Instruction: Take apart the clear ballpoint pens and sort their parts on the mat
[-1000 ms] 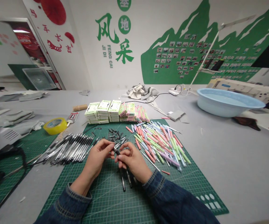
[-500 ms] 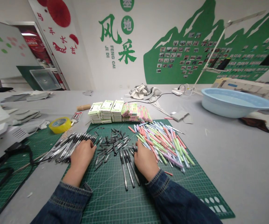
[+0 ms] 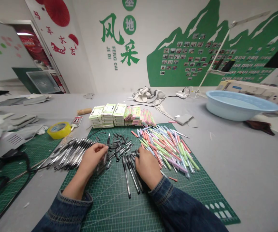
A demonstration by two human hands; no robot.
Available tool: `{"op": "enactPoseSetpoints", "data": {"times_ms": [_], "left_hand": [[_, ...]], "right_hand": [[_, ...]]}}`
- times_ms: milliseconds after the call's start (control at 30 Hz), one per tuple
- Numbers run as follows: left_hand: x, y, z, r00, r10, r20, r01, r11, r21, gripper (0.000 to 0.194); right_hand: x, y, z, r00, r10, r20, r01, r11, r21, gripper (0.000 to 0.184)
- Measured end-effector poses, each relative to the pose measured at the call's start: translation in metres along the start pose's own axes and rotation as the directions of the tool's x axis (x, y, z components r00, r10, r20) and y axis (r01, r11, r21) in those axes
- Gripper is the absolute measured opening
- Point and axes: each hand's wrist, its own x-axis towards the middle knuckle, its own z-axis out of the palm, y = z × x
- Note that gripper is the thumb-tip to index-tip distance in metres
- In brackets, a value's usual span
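Note:
My left hand (image 3: 92, 161) is closed in a pinch round a clear-barrelled black pen (image 3: 108, 140), its point sticking up above the fingertips. The pile of uncapped pens (image 3: 69, 153) lies just left of that hand. Loose black pen caps (image 3: 122, 147) are scattered between my two hands. My right hand (image 3: 148, 166) has its fingers curled, with a black pen cap (image 3: 137, 153) at the fingertips; its palm side is hidden. A few capped black pens (image 3: 126, 178) lie side by side on the green cutting mat (image 3: 119, 212), partly under my right hand.
Pastel-coloured pens (image 3: 168, 148) are heaped right of my right hand. Small stacked boxes (image 3: 108, 111) line the mat's far edge. A roll of yellow tape (image 3: 59, 130) lies on the left. A blue basin (image 3: 240, 111) stands at the right, and crumpled cloth (image 3: 147, 95) at the back.
My left hand has moved from the pen pile slightly right and now holds a pen up with its point raised. My right hand has shifted slightly left. The view has turned a little.

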Motion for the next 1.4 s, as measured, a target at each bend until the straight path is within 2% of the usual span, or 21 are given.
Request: {"op": "enactPoseSetpoints", "data": {"times_ms": [100, 167, 233, 300, 400, 500, 600, 667, 733, 800, 867, 1000, 1133, 1233, 1333, 1400], "left_hand": [[-0.013, 0.009, 0.017, 0.968, 0.021, 0.250, 0.041, 0.970, -0.240, 0.029], [-0.021, 0.013, 0.027, 0.942, 0.040, 0.333, 0.059, 0.957, -0.284, 0.028], [-0.028, 0.015, 0.036, 0.919, 0.046, 0.392, 0.072, 0.957, -0.282, 0.026], [-0.035, 0.015, 0.044, 0.900, 0.051, 0.433, 0.065, 0.966, -0.248, 0.025], [-0.042, 0.016, 0.053, 0.880, 0.073, 0.470, 0.024, 0.980, -0.197, 0.023], [-0.044, 0.021, 0.053, 0.858, 0.087, 0.506, 0.007, 0.983, -0.181, 0.022], [-0.037, 0.025, 0.038, 0.832, 0.102, 0.546, -0.034, 0.990, -0.134, 0.025], [-0.028, 0.023, 0.019, 0.852, 0.115, 0.511, -0.129, 0.992, -0.008, 0.028], [-0.016, 0.015, -0.001, 0.911, 0.144, 0.387, -0.239, 0.948, 0.211, 0.024], [-0.005, 0.004, -0.017, 0.935, 0.106, 0.339, -0.249, 0.876, 0.413, 0.019], [0.002, -0.006, -0.025, 0.934, 0.036, 0.357, -0.234, 0.815, 0.530, 0.016], [-0.002, -0.007, -0.018, 0.920, -0.029, 0.390, -0.228, 0.772, 0.594, 0.017], [-0.014, 0.002, 0.001, 0.959, 0.002, 0.284, -0.205, 0.694, 0.690, 0.018], [-0.020, 0.004, 0.009, 0.967, 0.030, 0.254, -0.212, 0.651, 0.729, 0.014], [-0.022, 0.006, 0.009, 0.966, 0.079, 0.246, -0.235, 0.668, 0.706, 0.012], [-0.022, 0.009, 0.006, 0.957, 0.145, 0.252, -0.276, 0.720, 0.637, 0.013]], "right_hand": [[0.000, 0.000, -0.001, 1.000, 0.001, -0.029, 0.001, 0.999, 0.051, 0.007], [0.001, -0.001, -0.002, 0.999, 0.010, -0.047, -0.003, 0.989, 0.149, 0.009], [0.003, -0.001, -0.002, 0.999, 0.014, -0.048, 0.003, 0.944, 0.329, 0.013], [0.005, -0.003, 0.000, 1.000, -0.009, -0.006, 0.010, 0.825, 0.565, 0.015], [0.007, -0.007, 0.004, 0.994, -0.038, 0.100, -0.064, 0.536, 0.842, 0.012], [0.006, -0.011, 0.005, 0.977, -0.028, 0.210, -0.193, 0.291, 0.937, 0.012], [0.005, -0.012, 0.004, 0.965, -0.020, 0.262, -0.256, 0.156, 0.954, 0.015], [0.005, -0.012, 0.004, 0.965, -0.003, 0.263, -0.261, 0.122, 0.958, 0.016], [0.006, -0.012, 0.004, 0.966, 0.017, 0.260, -0.260, 0.117, 0.959, 0.016], [0.006, -0.012, 0.004, 0.965, 0.023, 0.260, -0.261, 0.120, 0.958, 0.015], [0.006, -0.012, 0.006, 0.964, 0.022, 0.264, -0.265, 0.116, 0.957, 0.014], [0.007, -0.012, 0.009, 0.964, 0.020, 0.264, -0.264, 0.112, 0.958, 0.014], [0.006, -0.013, 0.009, 0.967, 0.028, 0.254, -0.255, 0.132, 0.958, 0.013], [0.005, -0.014, 0.007, 0.957, 0.020, 0.288, -0.289, 0.114, 0.951, 0.015], [0.003, -0.016, 0.005, 0.943, -0.043, 0.330, -0.326, 0.074, 0.942, 0.016], [0.002, -0.017, 0.006, 0.946, -0.095, 0.311, -0.303, 0.090, 0.949, 0.015]]}}
